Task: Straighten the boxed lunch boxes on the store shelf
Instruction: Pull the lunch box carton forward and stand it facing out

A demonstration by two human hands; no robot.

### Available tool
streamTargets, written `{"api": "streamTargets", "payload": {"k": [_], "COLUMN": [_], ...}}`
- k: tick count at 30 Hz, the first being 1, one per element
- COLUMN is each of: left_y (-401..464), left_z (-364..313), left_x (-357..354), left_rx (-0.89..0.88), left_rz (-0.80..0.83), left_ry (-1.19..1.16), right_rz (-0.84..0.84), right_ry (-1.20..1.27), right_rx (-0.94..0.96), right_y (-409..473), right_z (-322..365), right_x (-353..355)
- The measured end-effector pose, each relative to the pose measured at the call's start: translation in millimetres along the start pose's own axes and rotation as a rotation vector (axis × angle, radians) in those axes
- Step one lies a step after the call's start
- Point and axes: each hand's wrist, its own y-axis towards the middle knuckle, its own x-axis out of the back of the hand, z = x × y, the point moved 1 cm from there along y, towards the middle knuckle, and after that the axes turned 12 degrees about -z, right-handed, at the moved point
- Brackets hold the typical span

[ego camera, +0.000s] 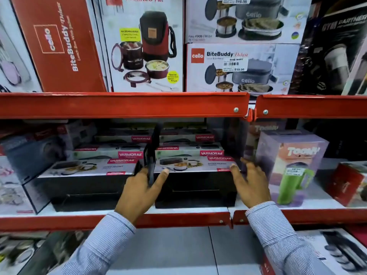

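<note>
Mid shelf [178,217], front row: right-hand Varmora box [195,187] lying flat, long axis L-R along shelf edge, neighbour Varmora box [85,185] just beside on left. Left hand [143,191] at box's left end, fingers spread, thumb on top front edge, others in gap btwn boxes. Right hand [251,183] open at right end, touching or not — can't tell. Both bracketing box, equally near; likely squaring next.

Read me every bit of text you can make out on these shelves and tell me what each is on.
"cello BiteBuddy Deluxe": red box, upper shelf, printed sideways.
"cello BiteBuddy Deluxe", sticker "519.00": white box.
"MICROWAVABLE": yellow patch on the red lunch bag box; its top title is cut off.
"VARMORA": stacked boxes between both hands.
"GYM PARTNER": black box.
Purple box: logo blurred.
Barcodes, small print: unreadable.
</note>
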Motion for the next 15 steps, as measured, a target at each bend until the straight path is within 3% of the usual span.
{"api": "streamTargets", "payload": {"k": [5,12,15], "left_y": [7,3,5], "left_z": [0,-6,-10], "left_x": [-6,21,29], "left_rx": [0.265,0.141,0.189], "left_rz": [0.107,0.008,-0.029], "left_ry": [-0.243,-0.391,-0.453], "right_rz": [0.142,0.112,0.094], "right_ry": [0.161,0.505,0.632], "right_rx": [-0.226,-0.229,-0.294], "right_y": [4,5,0], "right_z": [2,3,6], "right_x": [1,20,24]}}
